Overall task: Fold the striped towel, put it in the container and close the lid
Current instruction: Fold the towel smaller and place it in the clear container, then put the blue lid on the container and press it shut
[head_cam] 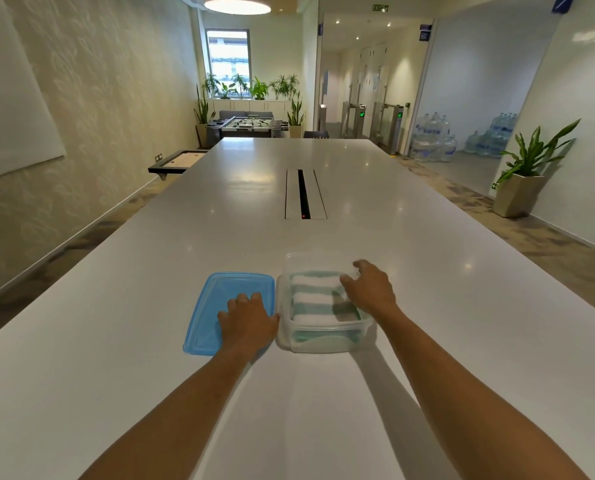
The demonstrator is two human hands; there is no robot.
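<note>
The folded green-and-white striped towel (315,297) lies inside the clear plastic container (318,341) on the white table. My right hand (370,289) rests over the container's right side, fingers spread on the far right rim and the towel. The blue lid (207,306) lies flat on the table just left of the container, touching it. My left hand (247,320) sits on the lid's right half, fingers curled down on it; whether it grips the lid I cannot tell.
The long white table (150,341) stretches far ahead, with a cable slot (304,194) in its middle. A potted plant (521,181) stands on the floor at the right, water bottles (434,140) beyond it.
</note>
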